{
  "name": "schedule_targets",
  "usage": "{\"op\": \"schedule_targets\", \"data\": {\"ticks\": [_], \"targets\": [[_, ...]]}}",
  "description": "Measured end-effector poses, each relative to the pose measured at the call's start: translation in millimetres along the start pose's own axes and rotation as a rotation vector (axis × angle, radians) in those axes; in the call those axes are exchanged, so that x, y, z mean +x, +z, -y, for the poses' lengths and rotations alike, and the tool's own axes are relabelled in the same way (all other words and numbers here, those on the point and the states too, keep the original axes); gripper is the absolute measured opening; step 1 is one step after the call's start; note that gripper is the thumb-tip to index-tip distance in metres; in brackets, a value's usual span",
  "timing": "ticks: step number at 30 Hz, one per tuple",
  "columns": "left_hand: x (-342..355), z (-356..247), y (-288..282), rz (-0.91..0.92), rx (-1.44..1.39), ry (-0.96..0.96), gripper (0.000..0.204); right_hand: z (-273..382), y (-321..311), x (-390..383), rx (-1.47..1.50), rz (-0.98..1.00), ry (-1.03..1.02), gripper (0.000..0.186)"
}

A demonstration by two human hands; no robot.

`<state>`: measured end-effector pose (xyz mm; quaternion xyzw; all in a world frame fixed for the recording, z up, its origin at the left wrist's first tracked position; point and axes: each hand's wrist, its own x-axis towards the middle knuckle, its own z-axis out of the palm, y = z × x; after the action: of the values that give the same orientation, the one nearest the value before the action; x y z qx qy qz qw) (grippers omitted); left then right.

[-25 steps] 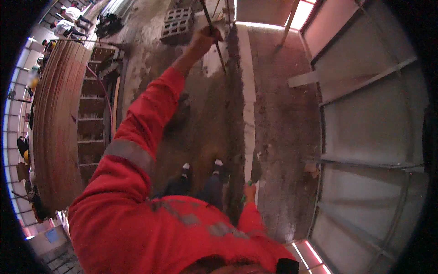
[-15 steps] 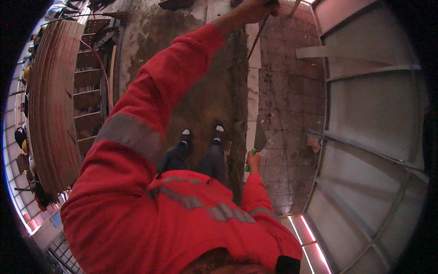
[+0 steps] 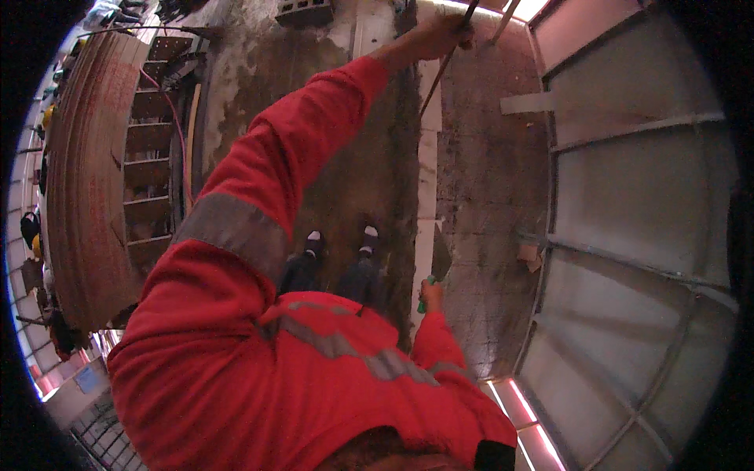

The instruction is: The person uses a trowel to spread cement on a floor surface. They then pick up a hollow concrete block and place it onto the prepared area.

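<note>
Right hand (image 3: pixel 432 293), the one nearer the body, is wrapped round the green handle (image 3: pixel 422 304) of a trowel (image 3: pixel 442 257), blade pointing forward, pretty much in line with the pale strip (image 3: pixel 426 182) edging the brown floor (image 3: pixel 345 173). Left hand (image 3: pixel 441 36) is way further out, gripping a thin dark rod (image 3: pixel 438 82) that slants back toward the body, lower end right by that same strip, though can't tell if they touch. Beyond that, off to the left, sits a hollow block (image 3: pixel 305 11).
</note>
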<state>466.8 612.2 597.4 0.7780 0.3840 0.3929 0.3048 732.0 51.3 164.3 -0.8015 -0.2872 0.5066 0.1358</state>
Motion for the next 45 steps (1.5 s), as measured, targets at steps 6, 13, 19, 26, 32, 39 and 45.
{"op": "schedule_targets", "data": {"ticks": [6, 13, 19, 26, 32, 39, 45], "targets": [[-33.2, 29.0, -32.0, -0.06, -0.202, -0.028, 0.024, 31.9, 12.6, -24.7, 0.031, 0.049, 0.009, 0.016], [-28.6, -14.9, -23.2, -0.152, 0.019, -0.128, 0.039, 41.7, -20.2, -22.9, 0.11, 0.123, 0.114, 0.017], [-137.2, 48.0, -18.5, -0.226, 0.098, -0.256, 0.056, 74.3, -39.5, -33.5, -0.13, 0.09, -0.027, 0.028], [-623.7, 41.6, -96.2, 0.433, 0.252, -1.23, 0.041, 128.2, -24.9, -0.6, -0.563, 0.255, -0.009, 0.041], [-945.1, -87.9, -173.7, 0.222, 0.464, -1.868, 0.039, 254.0, 45.2, -3.6, -0.687, 0.381, -0.113, 0.032], [-926.6, 48.6, -189.1, 0.195, 0.211, -1.761, 0.041, 439.0, 168.5, 8.5, -0.998, 0.236, -0.399, 0.04], [-751.8, 222.1, -322.6, -0.261, 0.221, -1.336, 0.045, 596.3, 281.8, -36.1, -0.747, 0.13, -0.733, 0.038]]}}
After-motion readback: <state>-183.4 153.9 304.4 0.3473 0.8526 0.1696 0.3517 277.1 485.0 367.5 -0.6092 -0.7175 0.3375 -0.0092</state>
